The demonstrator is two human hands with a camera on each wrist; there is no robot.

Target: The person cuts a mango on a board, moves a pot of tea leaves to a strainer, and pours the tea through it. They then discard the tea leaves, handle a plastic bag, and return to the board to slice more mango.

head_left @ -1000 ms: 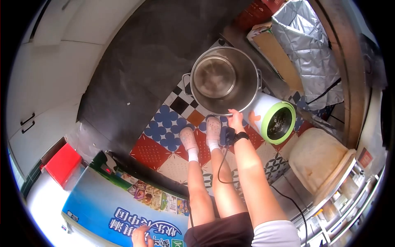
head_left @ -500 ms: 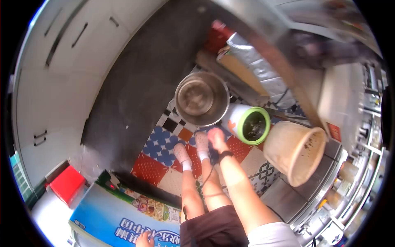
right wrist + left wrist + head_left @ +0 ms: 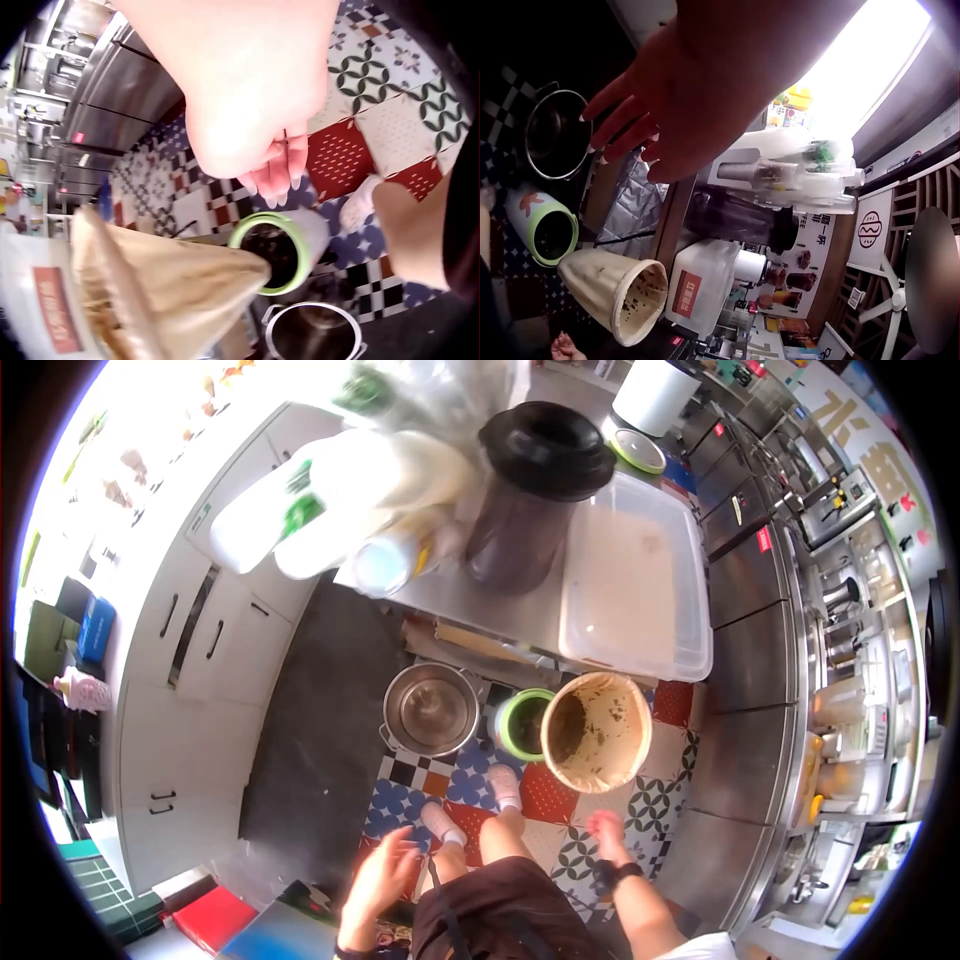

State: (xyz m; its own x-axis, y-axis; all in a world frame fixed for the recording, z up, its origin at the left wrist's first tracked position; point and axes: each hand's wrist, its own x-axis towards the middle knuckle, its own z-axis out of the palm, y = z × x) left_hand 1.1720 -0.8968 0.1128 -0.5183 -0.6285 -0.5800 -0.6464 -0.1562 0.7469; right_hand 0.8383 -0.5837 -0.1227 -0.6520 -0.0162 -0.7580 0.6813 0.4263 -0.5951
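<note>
My left hand is held in front of the lap with its fingers spread, holding nothing; in the left wrist view the hand overlaps the tiled floor. Lower right, my right hand hangs empty, its fingers loosely bent in the right wrist view. Beyond it lies a beige tapered tub with dark bits stuck inside. Left of that tub is a white bucket with a green rim and dark contents. A two-handled steel pot sits farther left on the floor.
Ahead, a steel counter carries a dark lidded pitcher, a clear plastic bin and pale bottles. White cabinets line the left, steel cabinets the right. A red box is lower left.
My right hand has let go of the pot's rim and drawn back toward the body. The left hand has come up before the lap from over the blue lid. The head view has tilted up.
</note>
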